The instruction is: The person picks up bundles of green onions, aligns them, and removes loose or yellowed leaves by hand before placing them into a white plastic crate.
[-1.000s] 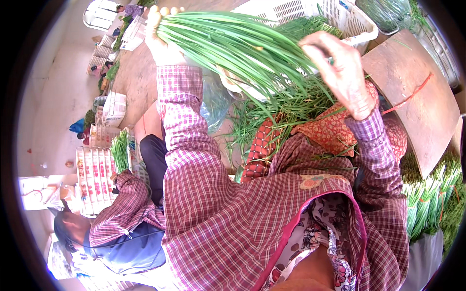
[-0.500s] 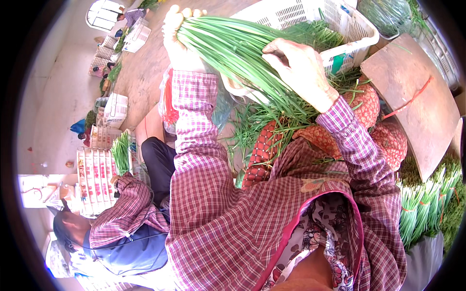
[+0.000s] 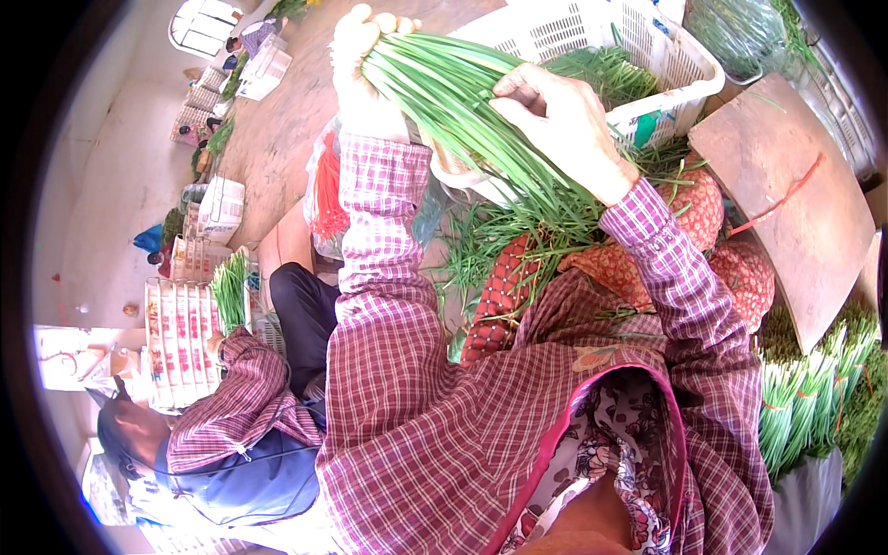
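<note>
In the left fingers (image 3: 369, 36), held, long green leaves (image 3: 449, 81) fan out; right fingers (image 3: 527, 78) bent, their hold unclear.

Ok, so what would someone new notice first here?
Probably the long green bunch at top centre, its pale end in the left hand, the right hand at its leaves. Next, the bright red strands just left of the left sleeve, and the tied green bundles standing at the far right.
</note>
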Motion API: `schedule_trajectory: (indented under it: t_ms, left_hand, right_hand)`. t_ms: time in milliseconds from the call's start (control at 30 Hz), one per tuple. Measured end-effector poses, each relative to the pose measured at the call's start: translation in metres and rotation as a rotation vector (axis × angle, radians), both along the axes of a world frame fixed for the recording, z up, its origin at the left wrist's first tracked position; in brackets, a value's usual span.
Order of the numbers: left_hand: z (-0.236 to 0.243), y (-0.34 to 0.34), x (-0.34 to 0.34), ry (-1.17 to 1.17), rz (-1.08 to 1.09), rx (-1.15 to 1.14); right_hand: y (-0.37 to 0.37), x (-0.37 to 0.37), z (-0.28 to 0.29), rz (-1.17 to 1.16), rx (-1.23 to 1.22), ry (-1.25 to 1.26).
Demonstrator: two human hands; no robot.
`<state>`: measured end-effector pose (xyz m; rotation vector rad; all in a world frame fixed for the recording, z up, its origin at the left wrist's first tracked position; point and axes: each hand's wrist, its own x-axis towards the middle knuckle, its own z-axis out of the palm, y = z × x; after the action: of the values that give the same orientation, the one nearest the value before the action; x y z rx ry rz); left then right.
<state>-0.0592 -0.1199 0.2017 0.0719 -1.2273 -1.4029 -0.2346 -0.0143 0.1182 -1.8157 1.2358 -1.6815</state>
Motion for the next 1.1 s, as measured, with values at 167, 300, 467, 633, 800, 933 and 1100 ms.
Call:
schedule_trajectory:
  t_ms: [167,300,467,633,800,933,1100]
  left_hand:
    - [0.001,0.008,-0.002,0.000,0.005,0.043]
    - [0.003,0.008,-0.003,-0.024,0.015,0.047]
    - [0.010,0.016,-0.005,-0.065,0.127,0.069]
    - [0.012,0.030,-0.025,-0.071,0.090,0.167]
    - [0.015,0.004,-0.005,-0.238,0.265,0.111]
    - [0.014,-0.034,0.002,-0.169,0.348,0.011]
    - [0.058,0.007,-0.014,-0.396,0.608,-0.328]
  right_hand:
    - [0.001,-0.006,0.005,0.006,-0.086,0.080]
    - [0.002,-0.016,-0.001,-0.012,-0.139,0.121]
    - [0.011,-0.023,0.004,0.078,-0.121,0.135]
    - [0.014,-0.029,0.008,0.018,-0.183,0.228]
    - [0.030,-0.026,0.022,0.144,-0.051,0.270]
    - [0.048,-0.048,0.007,0.293,0.089,0.344]
    - [0.054,-0.061,-0.020,0.221,0.183,0.582]
